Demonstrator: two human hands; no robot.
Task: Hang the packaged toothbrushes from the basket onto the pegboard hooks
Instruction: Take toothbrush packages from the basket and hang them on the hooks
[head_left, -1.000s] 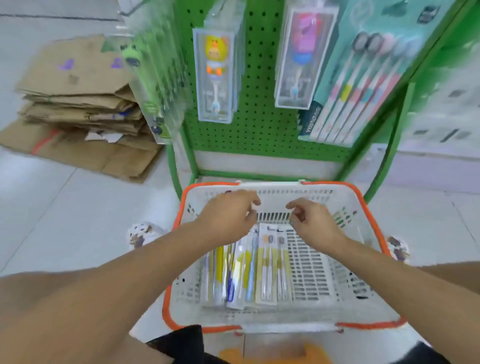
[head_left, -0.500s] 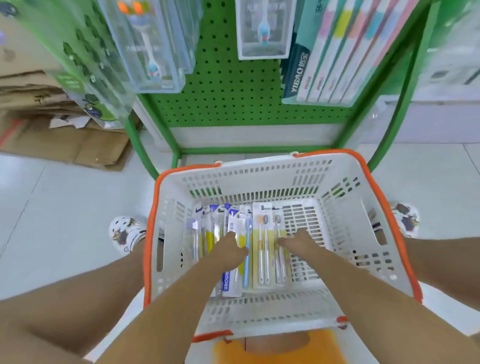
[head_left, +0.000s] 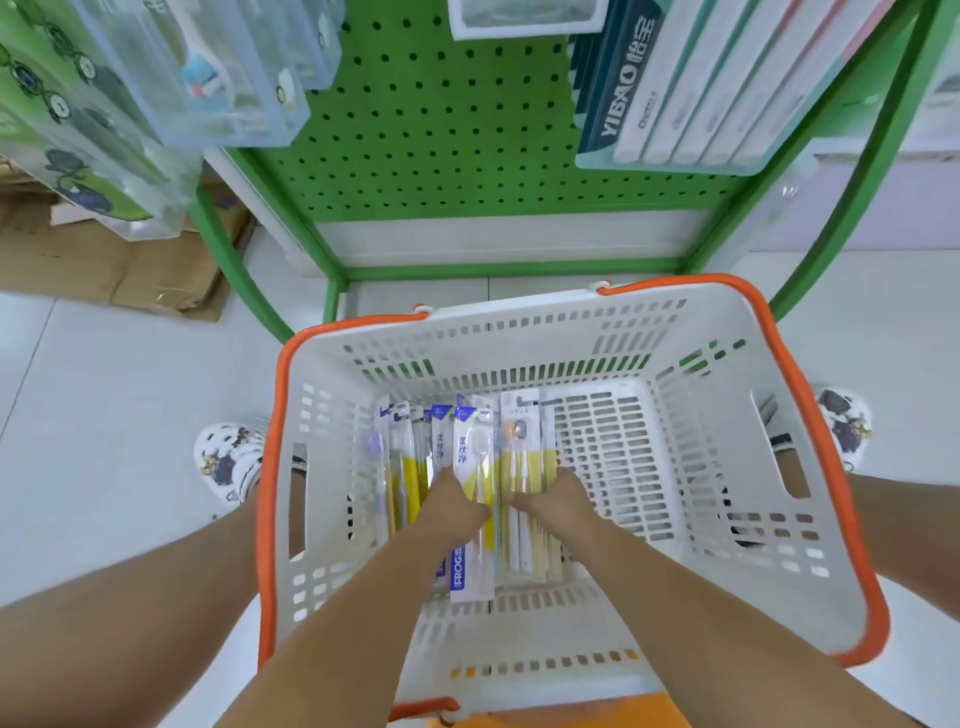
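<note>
A white basket with an orange rim (head_left: 280, 467) stands on the floor in front of me. Several packaged toothbrushes (head_left: 402, 467) lie side by side on the left half of its bottom. My left hand (head_left: 457, 509) is down in the basket, fingers curled around a white and yellow toothbrush pack (head_left: 474, 457) that sits slightly above the others. My right hand (head_left: 556, 499) presses on a yellow pack (head_left: 519, 452) beside it, fingertips bent down; its grip is hidden. The green pegboard (head_left: 441, 130) rises behind the basket, with hung toothbrush packages at its top.
Clear boxed brushes (head_left: 228, 78) hang at the upper left and a large multi-brush pack (head_left: 701, 93) at the upper right. The green rack frame (head_left: 332, 291) stands just behind the basket. Flattened cardboard (head_left: 130, 270) lies on the floor at left. My shoes (head_left: 228, 457) flank the basket.
The view has tipped further down and closer to the basket. Both hands went from the far rim down onto the packs, and the white and yellow pack now sits over the left hand's fingers.
</note>
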